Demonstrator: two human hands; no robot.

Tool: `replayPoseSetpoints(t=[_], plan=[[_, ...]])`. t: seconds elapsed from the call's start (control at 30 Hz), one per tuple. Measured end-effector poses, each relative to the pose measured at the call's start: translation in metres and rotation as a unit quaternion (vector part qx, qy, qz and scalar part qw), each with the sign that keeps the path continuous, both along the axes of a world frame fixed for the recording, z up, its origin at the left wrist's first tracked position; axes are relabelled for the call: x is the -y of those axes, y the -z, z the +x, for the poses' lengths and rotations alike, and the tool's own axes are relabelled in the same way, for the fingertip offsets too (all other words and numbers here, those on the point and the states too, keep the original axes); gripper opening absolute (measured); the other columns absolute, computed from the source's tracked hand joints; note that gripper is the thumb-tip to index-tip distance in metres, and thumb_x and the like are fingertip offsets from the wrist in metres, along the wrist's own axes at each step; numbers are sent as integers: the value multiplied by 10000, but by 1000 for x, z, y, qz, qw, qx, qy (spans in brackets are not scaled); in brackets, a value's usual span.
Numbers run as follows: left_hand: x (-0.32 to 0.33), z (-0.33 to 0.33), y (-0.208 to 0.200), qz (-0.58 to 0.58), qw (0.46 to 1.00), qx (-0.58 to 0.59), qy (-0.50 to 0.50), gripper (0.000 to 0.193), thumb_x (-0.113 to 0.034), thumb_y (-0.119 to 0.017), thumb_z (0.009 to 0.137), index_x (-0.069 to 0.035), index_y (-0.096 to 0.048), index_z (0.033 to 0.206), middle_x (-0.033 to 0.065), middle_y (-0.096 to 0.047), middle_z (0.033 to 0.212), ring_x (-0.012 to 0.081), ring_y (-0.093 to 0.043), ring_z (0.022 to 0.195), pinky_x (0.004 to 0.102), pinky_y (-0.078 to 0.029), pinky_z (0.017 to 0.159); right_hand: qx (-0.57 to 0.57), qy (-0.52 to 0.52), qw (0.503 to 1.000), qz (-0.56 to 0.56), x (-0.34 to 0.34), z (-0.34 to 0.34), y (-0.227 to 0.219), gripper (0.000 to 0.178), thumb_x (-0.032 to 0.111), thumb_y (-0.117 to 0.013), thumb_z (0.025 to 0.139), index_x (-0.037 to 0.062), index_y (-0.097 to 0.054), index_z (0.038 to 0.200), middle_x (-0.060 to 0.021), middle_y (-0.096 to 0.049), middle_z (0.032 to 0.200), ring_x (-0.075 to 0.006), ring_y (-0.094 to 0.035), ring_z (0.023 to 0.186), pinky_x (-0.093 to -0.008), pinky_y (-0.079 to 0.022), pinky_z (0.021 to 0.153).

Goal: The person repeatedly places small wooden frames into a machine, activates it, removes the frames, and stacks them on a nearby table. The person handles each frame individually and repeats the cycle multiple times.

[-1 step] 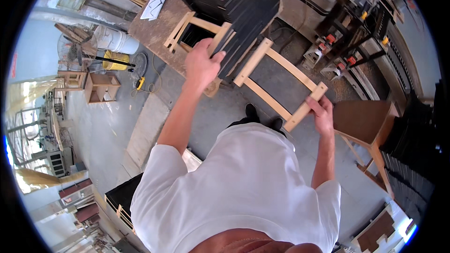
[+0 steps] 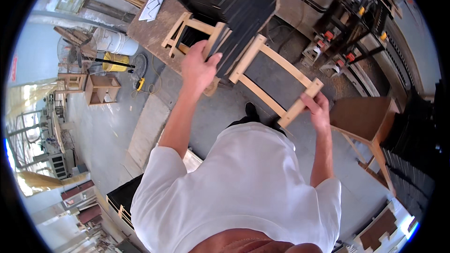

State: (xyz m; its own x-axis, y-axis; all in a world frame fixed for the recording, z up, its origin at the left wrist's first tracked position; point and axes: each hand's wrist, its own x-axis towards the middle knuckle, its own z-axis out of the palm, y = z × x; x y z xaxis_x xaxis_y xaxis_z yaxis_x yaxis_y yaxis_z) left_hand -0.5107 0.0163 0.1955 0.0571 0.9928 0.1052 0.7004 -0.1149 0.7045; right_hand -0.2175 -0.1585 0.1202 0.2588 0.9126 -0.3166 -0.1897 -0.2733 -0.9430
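Note:
My right hand [image 2: 317,110] is closed round the near end bar of a pale wooden frame [image 2: 286,65], two rails joined by two cross bars. The frame's far bar lies against the right side of a large stack of black strips [image 2: 229,0]. On the stack's left, my left hand [image 2: 198,68] is closed on the end bar of a second pale wooden frame [image 2: 214,40], thumb reaching toward the strips. Part of this second frame rests over a brown worktable [image 2: 152,30]. The left fingertips are hidden behind the bar.
A white sheet with glasses [image 2: 153,5] lies on the worktable. At the left are a fan [image 2: 77,49], a yellow bucket [image 2: 116,61] and a small wooden cabinet [image 2: 102,89]. Clamping machinery [image 2: 335,47] stands at the right, with a brown-topped wooden table [image 2: 361,117] nearer.
Both hands have shifted slightly left. The right frame has moved left and a little away from me with my right hand, and its far bar sits higher beside the black stack.

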Motion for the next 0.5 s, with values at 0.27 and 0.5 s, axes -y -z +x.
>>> replayPoseSetpoints(t=[0.27, 0.5], plan=[[152, 69, -18, 23, 990, 33, 134, 532, -142, -809, 701, 18, -578, 1154, 154, -640, 1088, 243, -634, 958, 326, -503, 814, -71, -64, 993, 70, 8, -41, -26, 352, 224, -636, 911, -43, -542, 1121, -82, -643, 883, -129, -620, 782, -277, -538, 663], [183, 102, -19, -101, 963, 52, 243, 497, -150, -799, 704, -38, -577, 1135, 117, -651, 948, 211, -630, 813, 327, -506, 727, -91, -76, 987, 111, 50, -23, -44, 390, 214, -626, 919, -62, -516, 1172, -115, -640, 974, -151, -623, 858, -292, -547, 703]])
